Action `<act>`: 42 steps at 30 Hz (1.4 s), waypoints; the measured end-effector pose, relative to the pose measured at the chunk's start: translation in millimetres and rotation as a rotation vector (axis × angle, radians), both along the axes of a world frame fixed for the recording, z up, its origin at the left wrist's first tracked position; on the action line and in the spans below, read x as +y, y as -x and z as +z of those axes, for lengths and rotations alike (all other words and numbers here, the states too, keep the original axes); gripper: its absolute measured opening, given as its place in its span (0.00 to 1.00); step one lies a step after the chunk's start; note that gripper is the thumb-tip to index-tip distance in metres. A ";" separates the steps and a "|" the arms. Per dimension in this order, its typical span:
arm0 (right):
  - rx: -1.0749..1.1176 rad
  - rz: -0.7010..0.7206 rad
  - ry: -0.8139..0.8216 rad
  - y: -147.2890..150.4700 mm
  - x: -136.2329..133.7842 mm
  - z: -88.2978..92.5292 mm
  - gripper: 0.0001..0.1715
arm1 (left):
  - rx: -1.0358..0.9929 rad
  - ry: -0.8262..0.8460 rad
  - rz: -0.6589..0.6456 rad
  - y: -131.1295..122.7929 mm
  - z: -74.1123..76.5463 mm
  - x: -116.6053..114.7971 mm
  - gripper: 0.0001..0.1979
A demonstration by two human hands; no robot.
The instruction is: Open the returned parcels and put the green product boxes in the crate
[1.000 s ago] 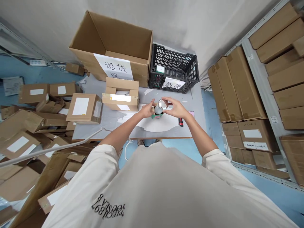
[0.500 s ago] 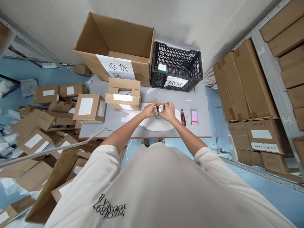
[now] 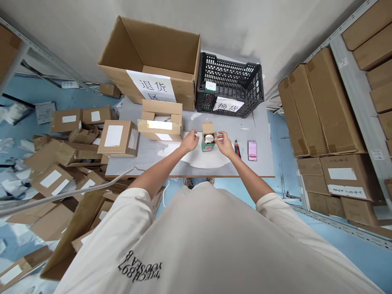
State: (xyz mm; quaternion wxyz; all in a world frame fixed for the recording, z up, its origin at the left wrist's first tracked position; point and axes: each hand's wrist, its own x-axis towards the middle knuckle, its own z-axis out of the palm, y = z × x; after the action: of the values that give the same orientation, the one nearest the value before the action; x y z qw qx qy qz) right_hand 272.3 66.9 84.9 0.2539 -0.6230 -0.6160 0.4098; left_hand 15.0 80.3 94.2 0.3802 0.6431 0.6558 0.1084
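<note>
A small green box (image 3: 208,141) stands upright on the grey table (image 3: 260,163), its brown top flaps open. A silvery white-topped item (image 3: 209,138) sits inside it. My left hand (image 3: 190,141) is just left of the box, fingers curled, with the fingertips near a flap. On the other side my right hand (image 3: 224,143) has its fingertips pinched at the right flap. Whether either hand grips a flap is hard to make out.
An opened cardboard parcel (image 3: 160,121) and a taped parcel (image 3: 118,138) lie left on the table. Behind stand a big open carton (image 3: 153,61) and a black crate (image 3: 229,83). A red-black cutter (image 3: 236,148) and a pink phone (image 3: 251,150) lie right. Shelves of cartons stand right; parcels cover the floor left.
The silvery item, held up in both hands a second ago, went down into the green box. Both hands have come off it and now sit at the box's sides.
</note>
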 end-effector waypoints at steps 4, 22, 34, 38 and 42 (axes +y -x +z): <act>0.173 -0.144 0.102 -8.9 8.2 -21.5 0.32 | -0.001 0.116 0.054 -1.7 0.0 3.7 0.15; 0.367 -0.091 0.139 -6.0 24.1 -27.4 0.32 | -0.292 -0.055 0.179 -34.9 -19.5 5.9 0.22; 0.235 0.133 -0.039 -24.4 0.5 -13.1 0.26 | -0.243 -0.215 -0.155 -21.5 -6.7 -6.1 0.21; 0.149 0.174 -0.108 -24.4 -2.4 -15.2 0.20 | -0.214 -0.198 -0.213 -22.5 -9.6 -4.9 0.21; 0.127 0.195 -0.159 -21.8 -2.5 -18.1 0.17 | -0.201 -0.203 -0.226 -23.6 -9.9 -4.6 0.18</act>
State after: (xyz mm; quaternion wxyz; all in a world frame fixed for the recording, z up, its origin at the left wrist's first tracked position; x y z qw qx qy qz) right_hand 294.2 64.3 66.7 0.3001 -0.5108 -0.6868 0.4211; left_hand 38.6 75.7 84.3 0.3867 0.7339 0.5236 0.1944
